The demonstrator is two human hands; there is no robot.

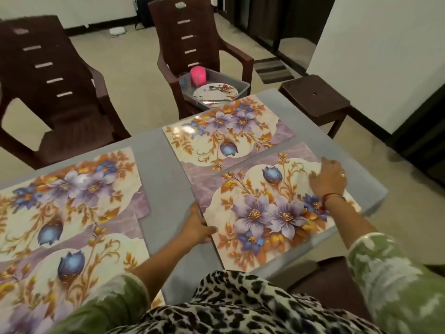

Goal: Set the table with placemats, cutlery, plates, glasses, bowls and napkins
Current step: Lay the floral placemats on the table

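Four placemats lie on the table (154,179), two on the left and two on the right, with a bare strip of table between the pairs; the far left placemat (67,189) meets the near left placemat (84,266) (whether they overlap is hard to tell); the far right placemat (228,131) sits just behind the near right placemat (265,208). The left hand (197,225) holds that near mat's left edge; the right hand (330,177) rests on its far right part. Behind the table stand two chairs; the right chair (192,32) bears a tub (243,84), and in it are a cup (198,74) and a plate (204,94) with cutlery (216,88) on it; the left chair (48,80) stands well apart; a stool (315,97) stands at the table's far right.
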